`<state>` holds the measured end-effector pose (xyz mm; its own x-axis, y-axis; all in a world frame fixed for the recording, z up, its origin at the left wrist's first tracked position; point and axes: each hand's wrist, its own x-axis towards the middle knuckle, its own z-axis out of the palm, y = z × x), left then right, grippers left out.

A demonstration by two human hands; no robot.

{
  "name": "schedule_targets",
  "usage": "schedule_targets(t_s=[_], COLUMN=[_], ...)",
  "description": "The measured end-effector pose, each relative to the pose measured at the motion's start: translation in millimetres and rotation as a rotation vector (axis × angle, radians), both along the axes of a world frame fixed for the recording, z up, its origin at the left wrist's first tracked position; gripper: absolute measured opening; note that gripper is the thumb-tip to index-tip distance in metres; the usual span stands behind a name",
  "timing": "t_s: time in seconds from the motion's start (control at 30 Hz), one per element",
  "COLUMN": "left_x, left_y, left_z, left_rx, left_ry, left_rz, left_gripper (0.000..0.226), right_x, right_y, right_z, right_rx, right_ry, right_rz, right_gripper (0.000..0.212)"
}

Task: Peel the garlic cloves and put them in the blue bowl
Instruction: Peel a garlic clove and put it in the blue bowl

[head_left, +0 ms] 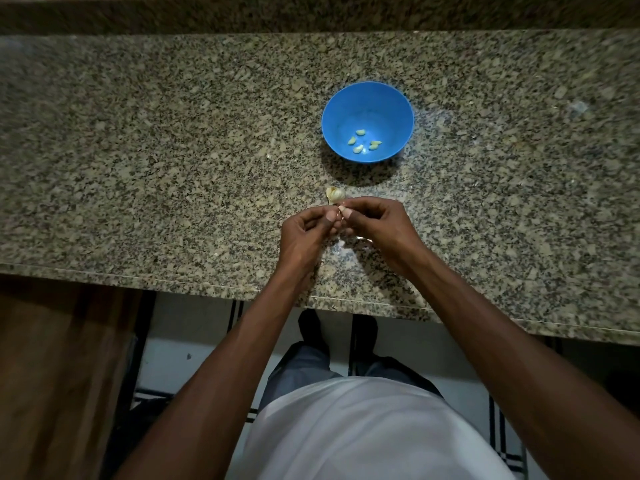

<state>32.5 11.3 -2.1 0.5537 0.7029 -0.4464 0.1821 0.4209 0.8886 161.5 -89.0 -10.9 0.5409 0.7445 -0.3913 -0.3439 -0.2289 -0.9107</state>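
Reaching up from the lower left of the frame, a bare forearm crosses the near edge of the granite counter [138,168] and ends in the left hand [304,230], just left of centre, its back toward the camera and its fingers curled inward with the tips turned to the right. Meeting it at the middle of the frame is a small garlic clove [341,209] — only a pale sliver of it shows, pinched between the fingertips of both hands, which touch each other around it. How much skin is on that clove cannot be told. Directly above the fingertips, a garlic head [335,194] with papery skin lies on the counter, close to the hands. Higher again and slightly right sits the blue bowl [367,98], upright, with four peeled cloves [363,142] scattered on its floor toward its lower side. Right of centre, the right hand [377,223] mirrors the left — knuckles up, fingers and thumb bent in to grip the clove from the right — and its forearm runs diagonally down to the lower right corner. At the bottom centre, below the counter edge, a white shirt [363,434] shows between the two arms.
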Motion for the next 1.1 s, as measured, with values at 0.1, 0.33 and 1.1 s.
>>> schedule_targets(t_s=[0.1,0.33,1.1], left_x=[-4,-9,11], left_y=[6,11,8], left_z=[-2,-13,-6], left_rx=[0.156,0.451,0.377], left_ry=[0.101,0.36,0.153], left_rz=[-0.065,-0.319,-0.231], left_gripper=[0.013,0.024,0.02], right_x=[3,22,23], right_y=[-1,-13,-16], right_z=[2,-7,9], right_rx=[-0.052,-0.252,-0.14], right_ry=[0.007,-0.195,-0.009], right_rz=[-0.006,0.103,0.043], right_gripper=[0.017,0.012,0.02])
